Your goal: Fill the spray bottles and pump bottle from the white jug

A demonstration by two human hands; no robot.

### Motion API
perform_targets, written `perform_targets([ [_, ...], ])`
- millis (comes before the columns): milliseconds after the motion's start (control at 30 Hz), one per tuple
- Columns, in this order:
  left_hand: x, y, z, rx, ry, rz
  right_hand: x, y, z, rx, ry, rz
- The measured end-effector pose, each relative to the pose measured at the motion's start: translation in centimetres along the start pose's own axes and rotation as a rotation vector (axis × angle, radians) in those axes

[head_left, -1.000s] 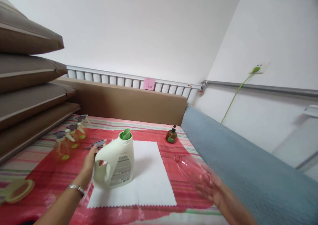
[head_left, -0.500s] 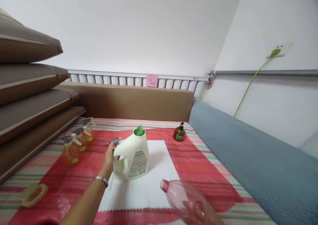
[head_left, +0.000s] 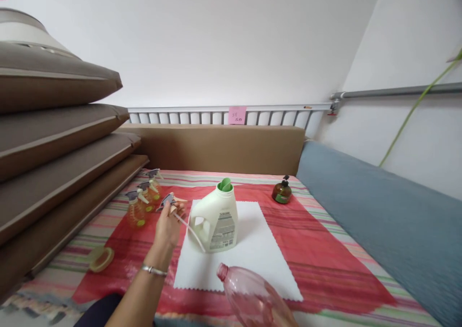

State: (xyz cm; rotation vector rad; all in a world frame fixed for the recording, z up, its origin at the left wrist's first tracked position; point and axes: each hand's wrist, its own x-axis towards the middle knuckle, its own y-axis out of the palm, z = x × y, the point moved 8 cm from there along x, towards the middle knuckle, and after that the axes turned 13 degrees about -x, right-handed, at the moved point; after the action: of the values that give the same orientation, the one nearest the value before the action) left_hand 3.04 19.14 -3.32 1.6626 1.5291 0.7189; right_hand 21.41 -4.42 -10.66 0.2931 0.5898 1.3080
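My left hand (head_left: 169, 227) grips a trigger spray head (head_left: 172, 204), grey and cream, whose thin white dip tube (head_left: 191, 231) slants down to the right in front of a jug's handle. That pale green detergent jug (head_left: 224, 221) stands upright on a white sheet (head_left: 252, 250), its neck open with a green spout inside. Low in the view, a transparent pink bottle (head_left: 249, 291) with a bare threaded neck lies tilted, mouth up and to the left. My right hand (head_left: 285, 316) is around its lower part, mostly hidden by the bottle and frame edge.
Several clear spray bottles (head_left: 136, 211) stand at the left, near a yellowish ring-shaped lid or roll (head_left: 101, 258). A brown pump bottle (head_left: 282, 191) is at the back right. Stacked brown cushions (head_left: 72, 163) rise on the left; a blue padded panel (head_left: 361, 207) borders the right.
The view has swung left. My left hand has drawn the spray head leftward from the jug's handle, and its tube now slants. The pink bottle has shifted left relative to the sheet.
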Motion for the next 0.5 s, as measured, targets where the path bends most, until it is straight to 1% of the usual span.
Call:
perform_targets([
  [67,-1.5,0.6,-1.3,-0.053,0.054,0.023,-0.1,-0.9,-1.8,0.051,0.068,-0.087],
  [133,-2.9,1.4,-2.7,-0.113,0.135,0.052,-0.4,-1.8,-3.3,0.112,0.13,-0.182],
  [200,-4.2,2.0,-3.8,-0.155,0.217,0.071,-0.7,-1.9,-4.1,0.147,0.163,-0.226],
  [267,-5.2,2.5,-4.7,-0.161,0.272,0.077,-0.9,-1.4,-4.3,0.147,0.16,-0.218],
  [333,-5.8,2.8,-5.0,-0.152,0.292,0.084,-1.2,-0.8,-4.3,0.145,0.145,-0.209],
  [500,-7.0,3.9,-4.6,-0.134,0.268,0.12,-2.1,0.2,-4.0,0.137,0.122,-0.203],
])
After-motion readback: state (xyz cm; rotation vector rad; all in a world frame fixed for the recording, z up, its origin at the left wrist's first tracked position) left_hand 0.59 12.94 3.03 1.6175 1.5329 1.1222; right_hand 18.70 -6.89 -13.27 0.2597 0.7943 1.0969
